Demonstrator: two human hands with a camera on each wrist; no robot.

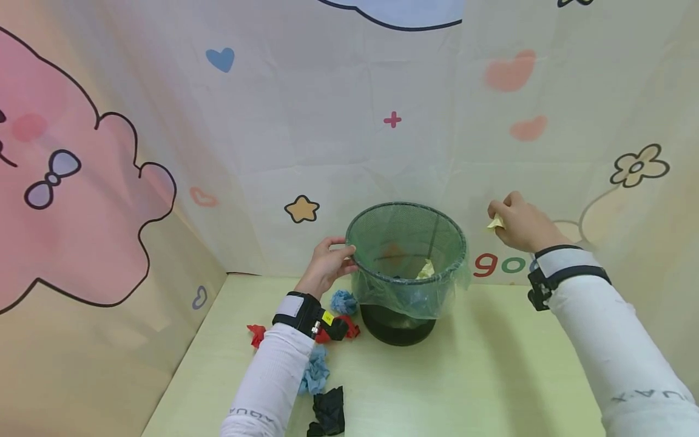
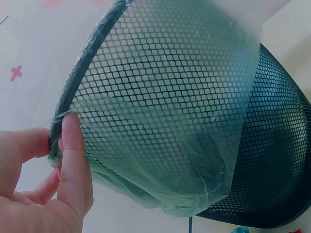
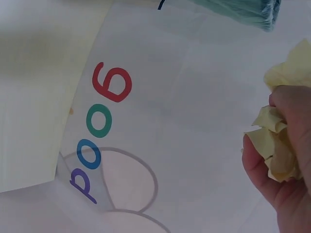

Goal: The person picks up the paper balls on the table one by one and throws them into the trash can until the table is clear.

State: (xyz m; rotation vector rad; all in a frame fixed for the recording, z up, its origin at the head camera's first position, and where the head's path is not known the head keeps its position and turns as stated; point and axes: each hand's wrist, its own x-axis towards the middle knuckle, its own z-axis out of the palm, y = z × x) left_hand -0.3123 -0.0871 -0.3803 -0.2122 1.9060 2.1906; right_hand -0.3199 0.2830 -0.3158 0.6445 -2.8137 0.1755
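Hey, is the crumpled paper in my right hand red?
No, the right hand grips a crumpled piece of pale yellow paper.

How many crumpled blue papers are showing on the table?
2: one blue paper just left of the bin, another blue paper nearer the camera, partly behind the left sleeve. More may be hidden behind the sleeve or bin.

Right wrist view: yellow paper part-hidden by right fingers, both cut by edge — head view: black paper cropped at bottom.
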